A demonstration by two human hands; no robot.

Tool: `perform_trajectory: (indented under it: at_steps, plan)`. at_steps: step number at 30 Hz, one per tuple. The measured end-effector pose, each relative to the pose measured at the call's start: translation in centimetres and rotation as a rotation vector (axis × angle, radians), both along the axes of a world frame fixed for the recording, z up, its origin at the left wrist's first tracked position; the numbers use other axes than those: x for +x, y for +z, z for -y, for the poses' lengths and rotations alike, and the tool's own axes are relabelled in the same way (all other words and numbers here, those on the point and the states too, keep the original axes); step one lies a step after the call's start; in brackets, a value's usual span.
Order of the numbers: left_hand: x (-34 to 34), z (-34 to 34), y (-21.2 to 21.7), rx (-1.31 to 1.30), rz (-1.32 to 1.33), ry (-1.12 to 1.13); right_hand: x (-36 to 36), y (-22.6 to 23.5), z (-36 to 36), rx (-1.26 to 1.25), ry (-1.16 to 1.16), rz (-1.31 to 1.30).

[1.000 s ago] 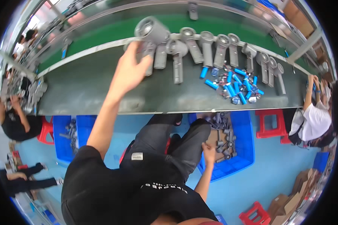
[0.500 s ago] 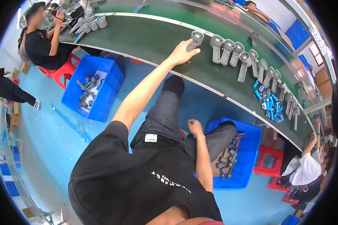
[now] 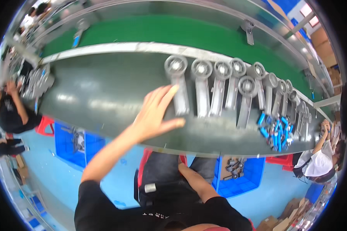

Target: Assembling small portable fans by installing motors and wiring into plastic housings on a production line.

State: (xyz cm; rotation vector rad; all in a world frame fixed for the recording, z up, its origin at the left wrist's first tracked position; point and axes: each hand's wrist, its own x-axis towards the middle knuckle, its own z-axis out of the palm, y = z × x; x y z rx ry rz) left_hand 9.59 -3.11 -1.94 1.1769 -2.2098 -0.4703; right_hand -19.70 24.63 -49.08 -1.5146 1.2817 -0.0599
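Along the far edge of the table (image 3: pixel 100 90), gray fans (image 3: pixel 202 92) are lined up, round heads toward a pale rail (image 3: pixel 142 47) and handles pointing back toward the person. The leftmost fan (image 3: pixel 182 101) ends the row, a narrow gap apart from its neighbour. At its handle is the left hand (image 3: pixel 152 115), spread wide, thumb well away from the fingers and nothing gripped; the fingertips overlap the handle in view, but I cannot tell whether they touch it. The forearm (image 3: pixel 110 156) crosses the near edge of the table. Left of the hand, a broad open stretch runs to a cluster of gray parts (image 3: pixel 40 82) at the left end, leaving ample room on that side. To the right, room is tighter: one fan (image 3: pixel 244 109) sits nearer the person than those around it, and a pile of blue cylinders (image 3: pixel 279 141) lies close to the near edge. Below that edge, by the lap, is the right hand (image 3: pixel 182 168), partly hidden; how far open it is, and whether it holds anything, I cannot tell. Farther right, a blue bin (image 3: pixel 254 178) holds more gray pieces
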Motion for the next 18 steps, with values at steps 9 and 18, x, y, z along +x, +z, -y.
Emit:
perform_trajectory:
  at_steps: [9,18]
  plan:
    - [1.0,-0.9,0.6,0.167,0.244,0.201,-9.3,10.6,-2.5,0.060,-0.094,-0.017]
    - [0.1,0.4,0.4,0.033,0.119,0.183,-12.1,12.5,2.6,-0.117,-0.080,-0.144]
